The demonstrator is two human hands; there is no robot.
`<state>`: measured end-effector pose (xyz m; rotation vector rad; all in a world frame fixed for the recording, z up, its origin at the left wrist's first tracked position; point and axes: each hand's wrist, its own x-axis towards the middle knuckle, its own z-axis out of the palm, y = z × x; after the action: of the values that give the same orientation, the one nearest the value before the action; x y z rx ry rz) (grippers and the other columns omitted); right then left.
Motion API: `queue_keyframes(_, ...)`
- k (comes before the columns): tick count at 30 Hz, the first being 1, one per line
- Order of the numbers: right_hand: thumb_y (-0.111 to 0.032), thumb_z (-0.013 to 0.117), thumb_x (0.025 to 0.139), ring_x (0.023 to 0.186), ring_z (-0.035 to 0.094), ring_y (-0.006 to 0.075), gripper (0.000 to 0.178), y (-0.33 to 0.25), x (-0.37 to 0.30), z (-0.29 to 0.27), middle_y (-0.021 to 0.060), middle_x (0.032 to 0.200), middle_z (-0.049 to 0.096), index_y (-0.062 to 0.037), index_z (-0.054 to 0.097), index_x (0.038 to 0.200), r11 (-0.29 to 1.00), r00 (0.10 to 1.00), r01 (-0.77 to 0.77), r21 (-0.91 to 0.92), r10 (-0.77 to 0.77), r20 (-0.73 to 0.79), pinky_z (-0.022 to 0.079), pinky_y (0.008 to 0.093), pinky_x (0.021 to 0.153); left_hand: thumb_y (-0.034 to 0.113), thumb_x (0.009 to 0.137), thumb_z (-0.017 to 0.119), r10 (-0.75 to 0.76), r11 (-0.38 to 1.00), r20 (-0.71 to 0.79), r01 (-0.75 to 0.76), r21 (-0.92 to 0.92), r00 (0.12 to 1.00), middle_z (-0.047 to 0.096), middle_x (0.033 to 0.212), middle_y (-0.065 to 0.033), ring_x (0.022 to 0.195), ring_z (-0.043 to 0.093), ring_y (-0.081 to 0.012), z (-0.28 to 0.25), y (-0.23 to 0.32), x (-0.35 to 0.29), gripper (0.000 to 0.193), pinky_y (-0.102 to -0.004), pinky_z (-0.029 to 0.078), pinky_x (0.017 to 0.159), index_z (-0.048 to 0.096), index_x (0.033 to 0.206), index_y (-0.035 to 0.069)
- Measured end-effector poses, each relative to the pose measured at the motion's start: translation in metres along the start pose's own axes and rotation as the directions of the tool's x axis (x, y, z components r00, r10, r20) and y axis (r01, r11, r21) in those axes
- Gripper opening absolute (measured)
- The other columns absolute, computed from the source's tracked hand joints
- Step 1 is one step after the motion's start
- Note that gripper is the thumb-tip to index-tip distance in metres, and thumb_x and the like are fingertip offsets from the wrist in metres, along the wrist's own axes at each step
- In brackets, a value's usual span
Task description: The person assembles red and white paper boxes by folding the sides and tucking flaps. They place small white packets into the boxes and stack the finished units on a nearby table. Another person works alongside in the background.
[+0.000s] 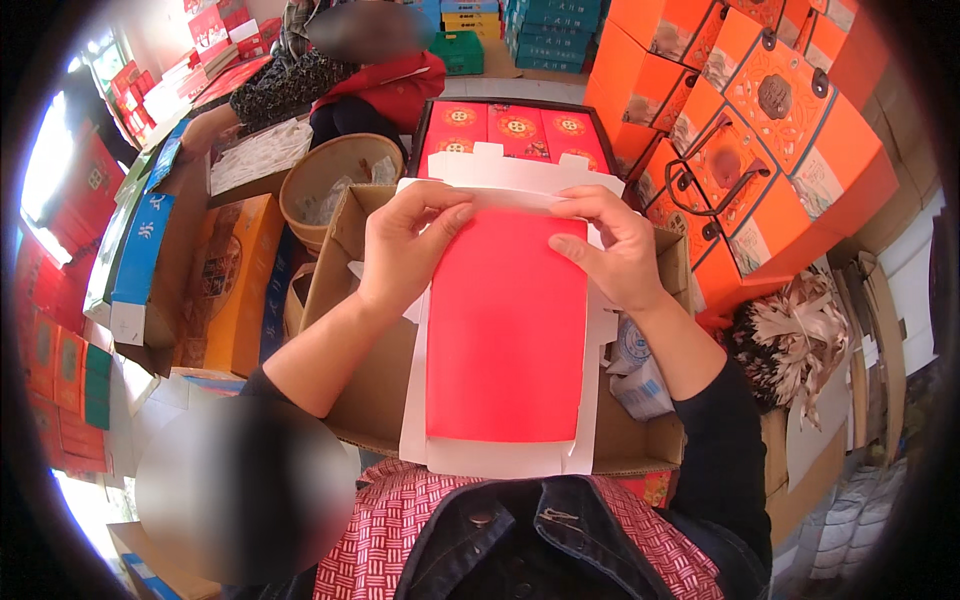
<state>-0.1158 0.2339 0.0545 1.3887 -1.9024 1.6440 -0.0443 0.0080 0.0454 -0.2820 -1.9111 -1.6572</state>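
Observation:
In front of my chest is a cardboard box blank (508,330), a plain red panel with white flaps and tabs around its edges. My left hand (408,240) pinches its far left corner between thumb and fingers. At the far right corner my right hand (615,248) grips the same blank, thumb on the red face and fingers along the white far flap. That far flap looks bent up. Beneath the blank stands an open brown carton (345,270), largely hidden by it; wrapped white and blue packets (640,372) show inside at the right.
Just beyond is a dark-edged tray (424,125) of red boxes. Orange gift boxes (775,95) are stacked at the right, above dried leaves (800,335). A round bin (335,165) and an orange box (228,280) stand left. Another person in a red garment (385,95) is at the back.

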Motion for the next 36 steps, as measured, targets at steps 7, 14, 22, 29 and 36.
queue_keyframes(7, -0.022, 0.057, 0.095, 0.093, 0.062, 0.0155, 0.026, -0.027, 0.041, -0.023, 0.0063, 0.085, 0.064, 0.0026, 0.06, 0.103, 0.723, 0.868, -0.496, 0.482, 0.39, 0.308, 0.049, 0.0281, 0.082, -0.007, 0.079, 0.069, 0.1, 0.975, 0.082, -0.082, -0.205, 0.992, 0.058, 0.096, -0.0046, 0.09, 0.059, -0.0122, 0.002, 0.018, -0.001, 0.038, -0.0273, 0.05, 0.081, 0.042, 0.103, 0.005)
queue_keyframes(14, -0.021, 0.067, 0.089, 0.073, 0.055, 0.0047, 0.02, -0.013, 0.091, -0.017, -0.0002, 0.083, 0.064, -0.0043, 0.066, 0.1, 0.697, 0.516, -0.711, 0.093, 0.428, 0.742, 0.043, 0.0193, 0.062, 0.003, 0.085, 0.068, -0.026, 0.996, 0.079, 0.033, -0.088, 0.997, 0.055, 0.106, -0.0081, 0.099, 0.057, -0.0157, 0.004, 0.023, -0.005, 0.038, -0.0308, 0.045, 0.092, 0.043, 0.113, 0.004)
queue_keyframes(22, -0.017, 0.063, 0.09, 0.082, 0.06, 0.0064, 0.028, -0.029, 0.093, -0.013, 0.005, 0.091, 0.067, -0.001, 0.064, 0.114, 0.748, 0.558, -0.663, -0.026, 0.518, 0.648, 0.049, 0.0214, 0.071, 0.02, 0.092, 0.062, -0.308, 0.943, 0.257, 0.329, -0.041, 0.916, 0.05, 0.121, -0.0207, 0.111, 0.055, -0.0236, 0.01, 0.042, -0.019, 0.06, -0.0336, 0.05, 0.087, 0.027, 0.135, -0.001)
queue_keyframes(29, -0.014, 0.059, 0.091, 0.087, 0.062, 0.0089, 0.03, -0.026, 0.094, -0.009, 0.0071, 0.098, 0.07, 0.0002, 0.064, 0.117, 0.857, 0.634, -0.501, -0.124, 0.461, 0.621, 0.05, 0.0244, 0.077, 0.014, 0.092, 0.062, -0.291, 0.954, 0.25, 0.301, -0.003, 0.923, 0.048, 0.126, -0.023, 0.118, 0.05, -0.0266, 0.012, 0.037, -0.017, 0.07, -0.0362, 0.043, 0.098, 0.017, 0.143, -0.001)
queue_keyframes(36, -0.015, 0.059, 0.091, 0.088, 0.064, 0.0101, 0.028, -0.024, 0.096, -0.011, 0.0105, 0.101, 0.071, -0.0018, 0.065, 0.115, 0.925, 0.66, -0.3, -0.232, 0.377, 0.65, 0.051, 0.0262, 0.078, 0.013, 0.093, 0.06, -0.223, 0.969, 0.295, 0.245, -0.041, 0.929, 0.044, 0.132, -0.0232, 0.122, 0.046, -0.0257, 0.013, 0.038, -0.017, 0.074, -0.0358, 0.04, 0.101, 0.01, 0.146, 0.001)
